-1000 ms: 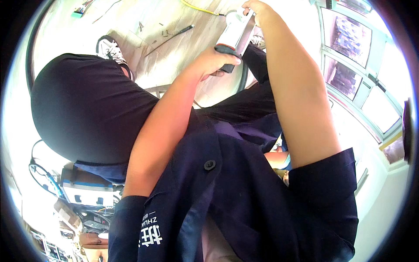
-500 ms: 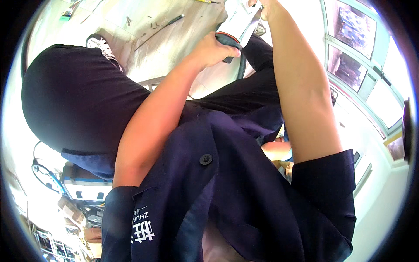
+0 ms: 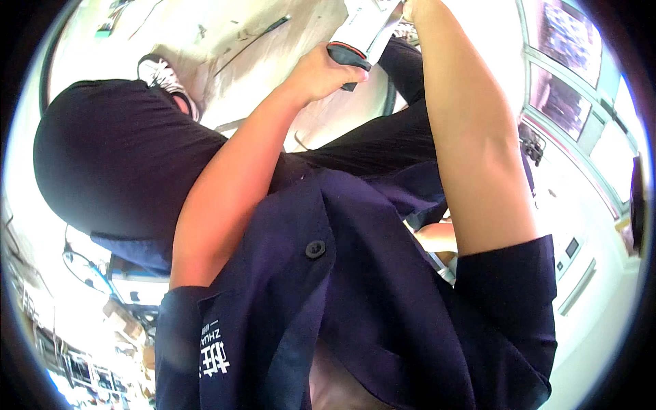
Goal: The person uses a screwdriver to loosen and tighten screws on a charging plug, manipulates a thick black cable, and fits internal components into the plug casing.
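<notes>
The left hand (image 3: 321, 68) is clenched around the dark, red-ringed end of a white tube (image 3: 365, 31) held up over the floor (image 3: 273, 48), seemingly steadying it, while the right hand (image 3: 413, 8), mostly cut off at the frame's edge, touches its upper part, grip unclear.

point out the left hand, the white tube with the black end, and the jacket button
left hand (image 3: 321, 68), head view, back of the hand
white tube (image 3: 365, 31), head view, white body
jacket button (image 3: 315, 249), head view, centre

Bare floor (image 3: 273, 55) beyond hands open; raised knee (image 3: 116, 157) blocks left.
</notes>
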### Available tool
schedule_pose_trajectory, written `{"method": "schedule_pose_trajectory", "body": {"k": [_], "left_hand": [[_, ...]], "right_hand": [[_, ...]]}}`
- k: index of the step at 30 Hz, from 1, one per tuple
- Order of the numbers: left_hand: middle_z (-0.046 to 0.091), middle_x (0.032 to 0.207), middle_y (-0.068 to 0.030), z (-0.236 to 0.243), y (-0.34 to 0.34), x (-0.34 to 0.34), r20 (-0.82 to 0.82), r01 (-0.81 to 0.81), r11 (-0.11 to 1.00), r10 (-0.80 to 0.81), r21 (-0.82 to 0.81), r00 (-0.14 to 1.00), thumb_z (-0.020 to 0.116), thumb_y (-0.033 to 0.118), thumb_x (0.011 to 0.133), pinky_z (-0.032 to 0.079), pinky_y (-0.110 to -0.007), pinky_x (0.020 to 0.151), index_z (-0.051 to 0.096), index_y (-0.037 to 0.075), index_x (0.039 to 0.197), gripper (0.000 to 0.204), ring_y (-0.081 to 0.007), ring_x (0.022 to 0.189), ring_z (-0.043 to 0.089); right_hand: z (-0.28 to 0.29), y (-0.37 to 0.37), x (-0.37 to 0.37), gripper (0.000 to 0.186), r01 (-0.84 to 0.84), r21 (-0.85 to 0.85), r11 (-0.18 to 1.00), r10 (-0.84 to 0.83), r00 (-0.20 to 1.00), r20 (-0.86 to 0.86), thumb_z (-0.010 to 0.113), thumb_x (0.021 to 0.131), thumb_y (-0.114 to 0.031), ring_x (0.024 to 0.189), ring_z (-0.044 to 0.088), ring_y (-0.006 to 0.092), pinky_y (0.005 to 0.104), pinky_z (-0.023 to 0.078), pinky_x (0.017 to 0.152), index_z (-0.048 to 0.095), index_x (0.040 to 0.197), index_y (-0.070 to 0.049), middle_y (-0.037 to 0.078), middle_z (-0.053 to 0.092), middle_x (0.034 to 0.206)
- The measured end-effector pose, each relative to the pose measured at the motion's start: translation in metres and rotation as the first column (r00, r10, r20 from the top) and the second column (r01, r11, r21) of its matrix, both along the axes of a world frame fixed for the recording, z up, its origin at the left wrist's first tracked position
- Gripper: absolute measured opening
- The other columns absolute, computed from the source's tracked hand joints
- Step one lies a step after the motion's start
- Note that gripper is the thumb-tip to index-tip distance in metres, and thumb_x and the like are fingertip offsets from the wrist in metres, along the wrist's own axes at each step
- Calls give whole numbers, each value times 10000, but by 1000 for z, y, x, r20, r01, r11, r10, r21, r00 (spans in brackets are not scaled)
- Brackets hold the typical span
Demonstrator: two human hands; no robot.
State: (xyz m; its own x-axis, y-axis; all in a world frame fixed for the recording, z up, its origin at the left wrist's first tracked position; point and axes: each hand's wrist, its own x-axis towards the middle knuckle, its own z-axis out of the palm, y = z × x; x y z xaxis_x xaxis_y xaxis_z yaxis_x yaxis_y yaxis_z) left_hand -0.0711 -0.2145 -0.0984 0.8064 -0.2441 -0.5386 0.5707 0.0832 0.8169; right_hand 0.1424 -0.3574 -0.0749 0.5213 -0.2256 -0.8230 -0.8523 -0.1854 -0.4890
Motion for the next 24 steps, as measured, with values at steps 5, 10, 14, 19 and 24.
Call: {"method": "schedule_pose_trajectory", "body": {"k": [5,10,14,19,24], "left_hand": [[696,1082,-192,7,2,-13,-41,22,999,-21,36,999,873,365,646,535,-340,874,581,-83,1182,757,-242,975,692],[690,1122,-164,-6,-4,-19,25,-73,997,74,-28,997,876,330,668,510,-337,937,597,-34,1202,704,-223,1011,680],[700,1094,-178,-14,-2,-13,12,-20,1000,20,6,1000,870,356,665,518,-340,909,604,-38,1192,710,-235,1007,684],[701,1063,-185,-20,-10,-12,1,-16,1000,16,-1,1000,877,354,666,516,-333,906,593,-61,1188,725,-237,993,685],[656,1171,-175,-56,-10,-20,40,-10,988,17,-154,999,868,266,741,539,-351,919,451,-62,1304,774,-237,1066,650]], "right_hand": [[-12,1,-5,110,-112,-62,992,113,993,23,538,857,-96,505,533,231,384,476,446,589,771,-49,87,517,623],[-22,-21,5,95,-155,-89,984,161,985,67,549,856,-84,488,517,223,381,465,433,590,777,-51,85,519,622],[-45,-20,13,77,-175,-24,984,177,979,103,568,851,-75,481,505,219,381,451,425,594,782,-51,83,528,625],[-53,-36,17,88,-159,0,987,159,986,51,575,853,-79,489,516,238,408,474,424,612,785,-37,82,531,637],[-53,-30,1,70,-170,-52,984,174,981,82,586,842,-82,508,534,241,411,481,437,616,806,-30,92,543,645]]}}
